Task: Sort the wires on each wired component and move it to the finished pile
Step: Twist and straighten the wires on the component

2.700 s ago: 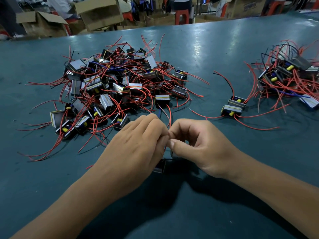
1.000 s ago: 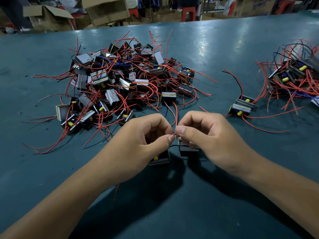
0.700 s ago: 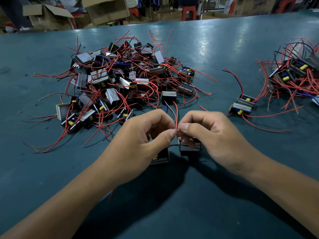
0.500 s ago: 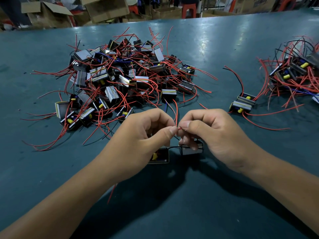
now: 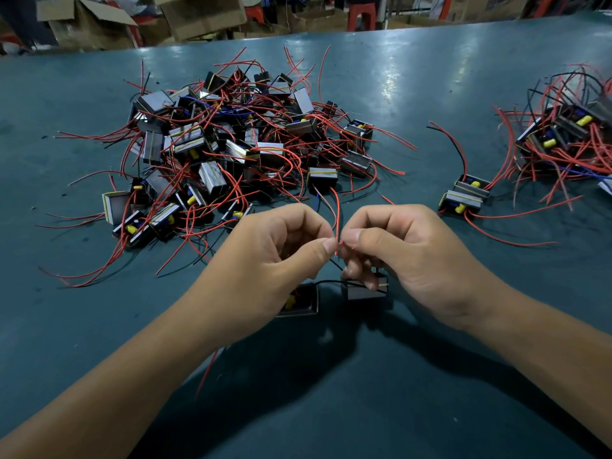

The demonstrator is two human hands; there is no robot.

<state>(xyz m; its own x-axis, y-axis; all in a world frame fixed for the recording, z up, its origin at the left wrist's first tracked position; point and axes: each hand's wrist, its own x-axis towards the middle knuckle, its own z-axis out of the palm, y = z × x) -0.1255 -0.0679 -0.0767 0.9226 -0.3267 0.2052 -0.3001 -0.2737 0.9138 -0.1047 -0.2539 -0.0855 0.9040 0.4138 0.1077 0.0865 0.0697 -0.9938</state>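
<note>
Far left: brown cardboard boxes (image 5: 86,23) behind the table edge. Big tangled heap of small black-and-grey wired components with red leads (image 5: 231,150) sits on the teal table top (image 5: 414,94), left of centre, beyond the hands.

Left hand (image 5: 265,260) has its fingers curled, thumb and forefinger pinching a thin red wire (image 5: 337,215). Right hand (image 5: 407,256) pinches the same wire, thumb tips almost touching. Wire arcs up from the pinch toward the heap's near edge.

Under the hands: one small black block component with a yellow part (image 5: 299,301) on the table, half hidden by the left hand. Just beside it, a grey block component (image 5: 364,291), partly covered by the right hand's lower fingers. A black lead runs between the two.

Right of the hands: two more stacked block components with yellow parts (image 5: 465,195), apart from both piles, red leads trailing. Far right edge: smaller pile of wired components (image 5: 563,140), partly cut off by the frame.
</note>
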